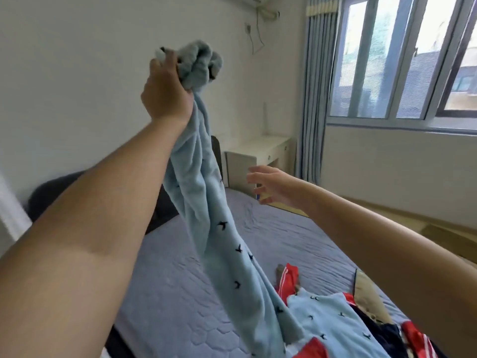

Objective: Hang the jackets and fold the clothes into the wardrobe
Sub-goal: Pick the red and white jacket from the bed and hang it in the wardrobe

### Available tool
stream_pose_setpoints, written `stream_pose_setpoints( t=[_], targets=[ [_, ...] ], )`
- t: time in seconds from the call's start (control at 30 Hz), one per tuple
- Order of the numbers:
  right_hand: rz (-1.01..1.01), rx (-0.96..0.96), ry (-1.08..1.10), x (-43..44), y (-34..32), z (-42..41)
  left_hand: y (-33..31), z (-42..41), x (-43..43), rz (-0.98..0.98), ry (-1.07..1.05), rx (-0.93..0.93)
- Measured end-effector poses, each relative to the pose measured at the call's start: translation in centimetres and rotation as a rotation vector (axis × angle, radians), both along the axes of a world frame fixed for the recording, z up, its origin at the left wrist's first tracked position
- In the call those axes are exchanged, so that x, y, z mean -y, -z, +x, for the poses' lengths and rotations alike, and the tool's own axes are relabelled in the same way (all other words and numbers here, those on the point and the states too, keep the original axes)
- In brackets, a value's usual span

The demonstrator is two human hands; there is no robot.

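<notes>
My left hand [165, 89] is raised high and grips the bunched top of a light blue fleece garment [206, 202] printed with small dark birds. The garment hangs down in a long twisted strip to the bed. My right hand [271, 187] is stretched out to the right of the hanging cloth, fingers spread and holding nothing, apart from the fabric. At the lower right of the bed lies a pile of clothes: a red piece with white stripes [287, 280], a tan piece [369, 293], a dark navy piece [382, 332] and more light blue bird-print fabric [325, 319].
The bed has a grey-blue quilted mattress [196, 293] with a dark headboard [51, 192] at the left. A white bedside table [260, 153] stands by the far corner. Blue curtains [315, 99] and a window [402, 60] fill the right wall.
</notes>
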State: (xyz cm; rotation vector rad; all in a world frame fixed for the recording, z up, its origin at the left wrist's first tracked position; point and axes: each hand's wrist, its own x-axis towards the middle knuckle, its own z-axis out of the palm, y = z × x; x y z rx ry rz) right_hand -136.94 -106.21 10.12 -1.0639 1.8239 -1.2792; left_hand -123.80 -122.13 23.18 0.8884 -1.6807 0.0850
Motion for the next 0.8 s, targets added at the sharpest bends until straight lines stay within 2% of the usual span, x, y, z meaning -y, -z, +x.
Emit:
stream_pose_setpoints(
  t=[0.1,0.17,0.3,0.43,0.5,0.63,0.8],
  targets=[
    [-0.028,0.033,-0.021,2.8,0.1,0.5,0.5,0.2,1.1,-0.115,-0.019,0.107],
    [-0.025,0.063,-0.019,3.8,1.1,0.5,3.6,0.0,1.8,-0.072,0.023,0.215],
    [0.018,0.121,0.013,4.6,5.0,0.1,13.3,-0.2,3.0,0.232,0.086,0.466],
    [0.132,0.159,0.055,4.1,10.5,-0.2,25.2,0.8,2.7,0.635,0.141,0.822],
    [0.198,0.184,0.074,3.1,13.8,-0.3,30.1,1.0,1.6,0.777,0.211,0.918],
    [0.298,0.249,0.164,-1.2,20.8,-0.2,36.4,-0.3,-2.5,0.864,0.399,1.010],
    [0.460,0.320,0.354,-12.2,30.2,-0.6,43.9,-2.8,-11.9,0.918,0.702,1.097]
  ],
)
